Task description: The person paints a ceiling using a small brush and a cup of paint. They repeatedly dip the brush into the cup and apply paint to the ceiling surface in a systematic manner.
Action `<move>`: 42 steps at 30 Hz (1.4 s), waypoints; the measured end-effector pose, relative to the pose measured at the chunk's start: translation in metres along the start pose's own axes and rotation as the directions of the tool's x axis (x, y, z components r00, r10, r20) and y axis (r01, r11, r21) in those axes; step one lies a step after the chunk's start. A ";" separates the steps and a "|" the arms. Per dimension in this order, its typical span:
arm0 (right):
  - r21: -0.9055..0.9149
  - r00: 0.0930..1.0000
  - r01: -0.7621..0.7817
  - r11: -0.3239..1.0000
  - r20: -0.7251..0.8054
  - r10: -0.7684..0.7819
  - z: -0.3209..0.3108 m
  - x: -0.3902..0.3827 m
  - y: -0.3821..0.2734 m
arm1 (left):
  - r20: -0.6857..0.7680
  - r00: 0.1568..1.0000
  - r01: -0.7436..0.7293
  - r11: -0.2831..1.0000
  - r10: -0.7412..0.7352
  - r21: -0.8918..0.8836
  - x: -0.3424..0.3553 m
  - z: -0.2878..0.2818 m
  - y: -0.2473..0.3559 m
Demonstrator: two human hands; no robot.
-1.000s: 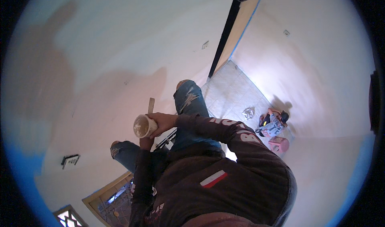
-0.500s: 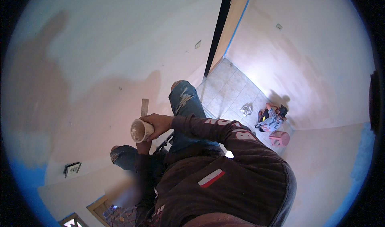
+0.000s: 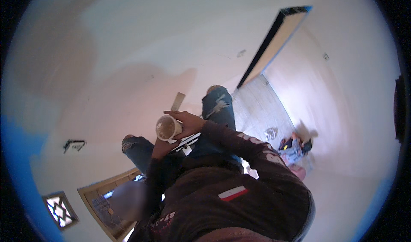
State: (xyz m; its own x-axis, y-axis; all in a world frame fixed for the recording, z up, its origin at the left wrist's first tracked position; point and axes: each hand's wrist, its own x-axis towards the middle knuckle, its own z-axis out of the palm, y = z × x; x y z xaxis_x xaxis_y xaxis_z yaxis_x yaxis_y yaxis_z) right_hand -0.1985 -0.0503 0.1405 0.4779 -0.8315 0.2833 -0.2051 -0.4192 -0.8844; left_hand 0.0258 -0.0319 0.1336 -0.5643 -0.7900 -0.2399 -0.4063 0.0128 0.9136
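Observation:
A pale plastic cup (image 3: 166, 130) with beige paste inside is held in front of my body, its mouth facing up toward me. My left hand (image 3: 163, 148) is closed around it from below. My right hand (image 3: 189, 123) is closed at the cup's right side, its fingers along the rim. The flat blade of a putty knife (image 3: 178, 101) sticks up beyond the right hand's fingers; its handle is hidden by the hand and cup. My bent knees in torn jeans (image 3: 219, 107) lie on either side.
A pale wall (image 3: 141, 79) with patchy areas stands close ahead. A black-edged door frame (image 3: 267, 45) is at the upper right. Far below on the tiled floor (image 3: 257, 105), a person (image 3: 294, 149) crouches near a plastic bag (image 3: 270, 133) and a pink bucket-like thing (image 3: 298, 172).
My view has turned, so the wall, door frame and floor sit farther right. Cup, putty knife and both hands have shifted right in the picture, and the blade leans more to the right.

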 end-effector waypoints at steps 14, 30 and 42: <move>-0.061 0.989 0.027 0.998 0.146 -0.018 -0.003 0.008 -0.005 | -0.321 0.947 -0.059 0.978 -0.009 -0.202 -0.007 0.017 -0.003; -0.297 0.884 -0.224 0.928 -0.462 0.066 -0.040 0.014 0.028 | -0.437 0.900 -0.098 0.980 0.014 -0.172 -0.030 -0.019 -0.023; -0.374 0.825 -0.061 0.925 -0.541 -0.165 -0.149 0.116 -0.078 | -0.407 0.904 -0.194 0.974 0.131 -0.116 -0.022 -0.017 -0.036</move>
State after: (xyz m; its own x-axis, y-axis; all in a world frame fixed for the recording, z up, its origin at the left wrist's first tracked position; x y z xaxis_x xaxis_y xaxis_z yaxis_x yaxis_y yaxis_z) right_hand -0.2545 -0.1686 0.2978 -0.0343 -0.8140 0.5799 -0.5387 -0.4737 -0.6967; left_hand 0.0650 -0.0254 0.1110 -0.2708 -0.9619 0.0369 -0.2031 0.0946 0.9746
